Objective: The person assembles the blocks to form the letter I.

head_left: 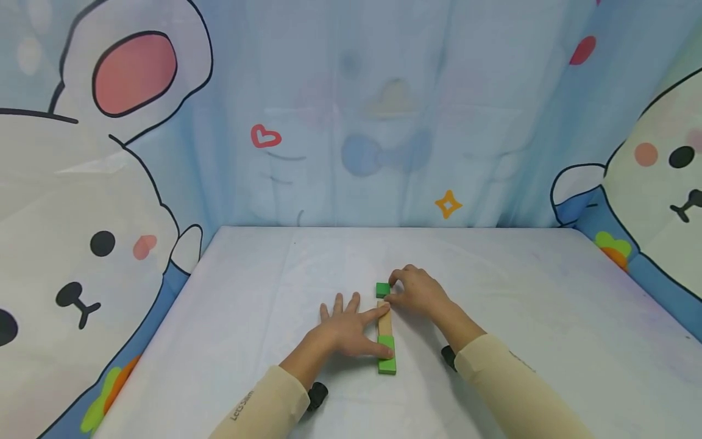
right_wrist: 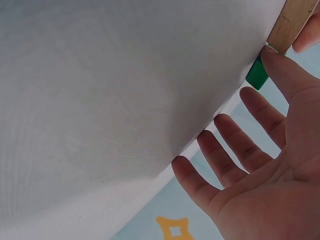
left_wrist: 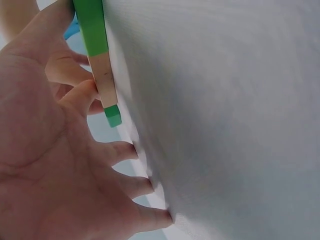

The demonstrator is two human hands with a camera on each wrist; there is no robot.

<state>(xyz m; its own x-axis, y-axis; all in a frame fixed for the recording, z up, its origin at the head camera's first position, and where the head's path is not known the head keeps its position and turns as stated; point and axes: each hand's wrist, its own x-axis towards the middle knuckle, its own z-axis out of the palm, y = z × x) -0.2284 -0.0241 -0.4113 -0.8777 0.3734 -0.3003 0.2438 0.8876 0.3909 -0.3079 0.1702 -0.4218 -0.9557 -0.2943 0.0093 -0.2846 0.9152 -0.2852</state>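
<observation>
A row of small blocks runs away from me on the white table: a light green block [head_left: 387,367] nearest, a plain wooden block [head_left: 385,327] in the middle and a darker green block [head_left: 382,291] at the far end. My left hand [head_left: 348,334] has its fingers spread, the thumb against the light green block and the index fingertip on the wooden one. Its other fingertips touch the tabletop in the left wrist view. At the far block, my right hand [head_left: 419,292] touches with the thumb [right_wrist: 285,70]; the remaining fingers are extended beside it.
The white cloth-covered table [head_left: 263,274] spreads around the blocks. Behind it hangs a pale blue curtain [head_left: 307,73] printed with cartoon animals, a heart and a star. A dark wrist device [head_left: 317,395] shows at the left sleeve, another [head_left: 448,358] at the right.
</observation>
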